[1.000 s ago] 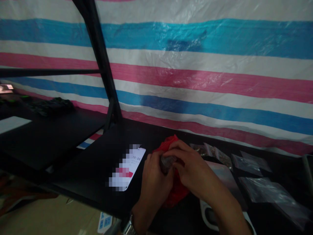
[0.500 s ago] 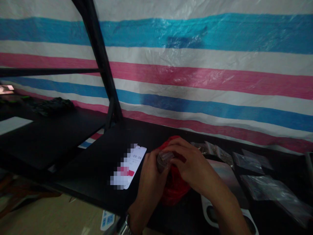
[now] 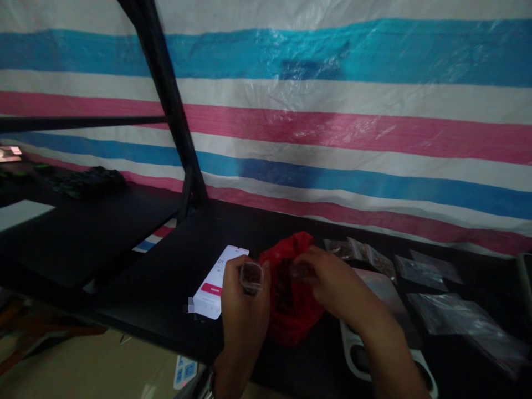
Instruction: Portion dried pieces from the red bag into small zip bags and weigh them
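Clear cup (image 3: 251, 277) gripped in your left hand (image 3: 245, 310); right hand (image 3: 328, 280) pinches the bag (image 3: 291, 293) — tilting could spill contents.

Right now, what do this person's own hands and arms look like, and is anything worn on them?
Both are bare: no gloves and no sleeves in view. The left hand has a metal-looking wristwatch at the wrist, cut off by the picture's lower edge. The right hand and its forearm show nothing worn. No rings can be made out in the dim light.
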`<state>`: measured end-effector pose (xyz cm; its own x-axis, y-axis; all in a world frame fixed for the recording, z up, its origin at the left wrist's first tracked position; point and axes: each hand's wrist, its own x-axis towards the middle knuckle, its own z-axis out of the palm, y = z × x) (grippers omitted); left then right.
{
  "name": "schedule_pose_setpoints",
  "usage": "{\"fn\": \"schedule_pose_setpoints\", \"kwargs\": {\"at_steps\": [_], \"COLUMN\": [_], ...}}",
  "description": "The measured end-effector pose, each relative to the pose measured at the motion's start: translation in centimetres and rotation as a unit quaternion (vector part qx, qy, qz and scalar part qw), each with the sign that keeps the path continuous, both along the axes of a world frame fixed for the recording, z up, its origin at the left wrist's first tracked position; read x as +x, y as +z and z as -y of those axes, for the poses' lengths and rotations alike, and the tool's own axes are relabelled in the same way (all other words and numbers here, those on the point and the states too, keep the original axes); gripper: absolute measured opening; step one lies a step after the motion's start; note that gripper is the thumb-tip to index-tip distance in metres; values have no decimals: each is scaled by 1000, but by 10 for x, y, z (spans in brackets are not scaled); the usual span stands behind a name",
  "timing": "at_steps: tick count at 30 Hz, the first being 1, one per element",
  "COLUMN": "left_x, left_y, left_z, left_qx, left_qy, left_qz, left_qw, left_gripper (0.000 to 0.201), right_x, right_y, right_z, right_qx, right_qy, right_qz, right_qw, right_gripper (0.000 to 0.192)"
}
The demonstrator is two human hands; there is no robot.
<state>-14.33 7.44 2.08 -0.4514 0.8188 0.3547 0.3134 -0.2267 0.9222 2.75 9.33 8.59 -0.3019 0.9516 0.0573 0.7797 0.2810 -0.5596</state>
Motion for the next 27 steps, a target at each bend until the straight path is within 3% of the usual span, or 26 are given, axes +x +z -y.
{"fn": "schedule_pose_setpoints", "kwargs": {"at_steps": [5, 8, 13, 18, 27], "left_x": [-4, -6, -1, 9, 3], "left_y": [2, -5, -19, -13, -9], "left_z": [23, 37, 44, 38, 31], "left_qx": [-183, -229, -200, -160, -127], "left_qy": [-9, -38, -70, -36, -19], "left_qz": [-156, -177, -43, 78, 111], "left_qw": [971, 957, 976, 983, 985], "left_gripper": [18, 17, 27, 24, 40], "right_x": [-5, -5, -2, -1, -2], "right_y": [-14, -17, -21, -25, -34], "right_z": [-6, -7, -4, -3, -3], "right_qx": [-14, -20, -34, -65, -97], "right_qy": [6, 25, 45, 52, 67], "right_qz": [49, 24, -20, -39, -97], "right_qw": [999, 999, 998, 996, 988], "right_gripper": [47, 47, 49, 51, 47]}}
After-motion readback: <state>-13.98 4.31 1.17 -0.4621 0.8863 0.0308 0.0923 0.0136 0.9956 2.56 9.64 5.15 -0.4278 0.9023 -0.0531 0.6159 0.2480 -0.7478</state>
